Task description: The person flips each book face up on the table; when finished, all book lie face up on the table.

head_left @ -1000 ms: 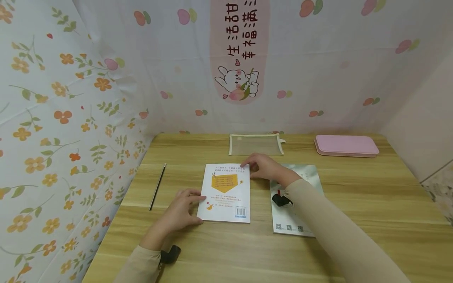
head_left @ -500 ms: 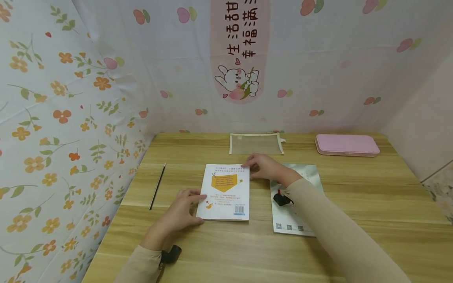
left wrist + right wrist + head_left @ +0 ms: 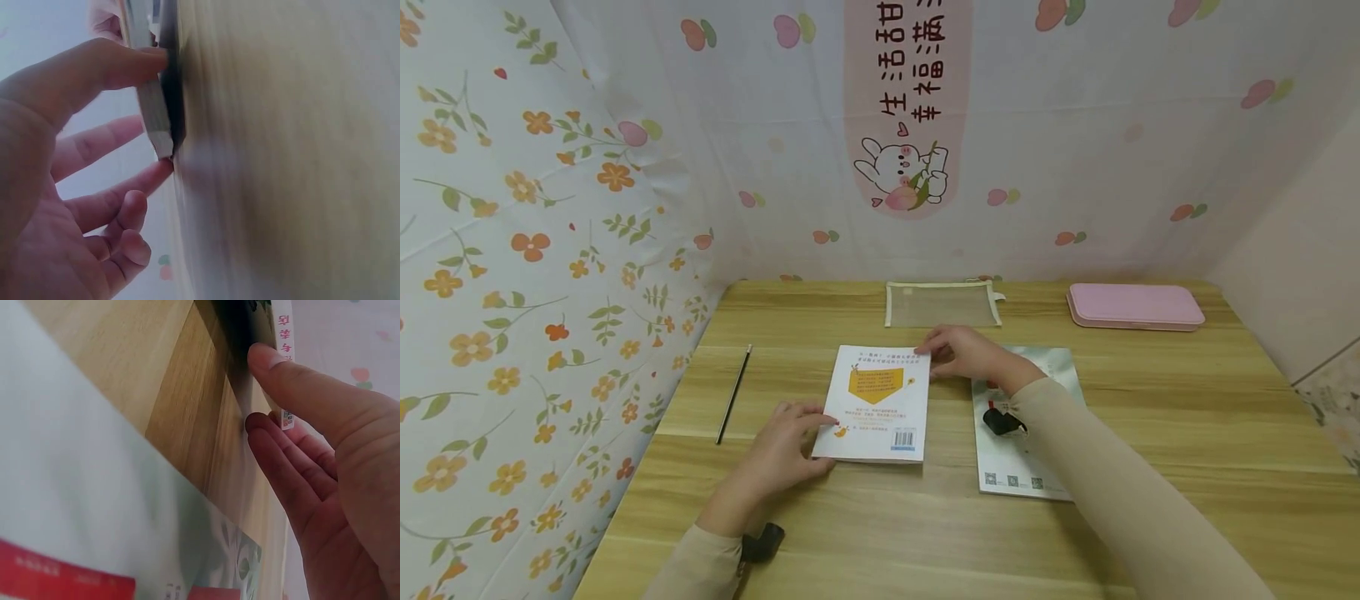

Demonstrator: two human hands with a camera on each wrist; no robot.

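Observation:
A white book (image 3: 876, 400) with an orange panel and a barcode lies face-up between both hands, tilted slightly. My left hand (image 3: 778, 450) holds its left side near the front corner, with fingers spread. In the left wrist view, the thumb is on the page edges (image 3: 152, 106), and a dark gap shows between book and table. My right hand (image 3: 962, 354) grips the far right corner. Pink lettering on the spine (image 3: 285, 337) shows beside that thumb in the right wrist view. Under the right forearm lies a pale green book (image 3: 1018, 458), partly hidden.
On the left of the wooden table (image 3: 910, 542) lies a thin dark pencil (image 3: 733, 396). Near the back wall are a flat mesh pouch (image 3: 942, 306) and a pink pencil case (image 3: 1135, 306). A flowered cloth (image 3: 550, 333) hangs along the left side.
The white book's near edge has risen slightly and shifted a little left and away, so the book is more tilted. Both hands keep nearly the same places.

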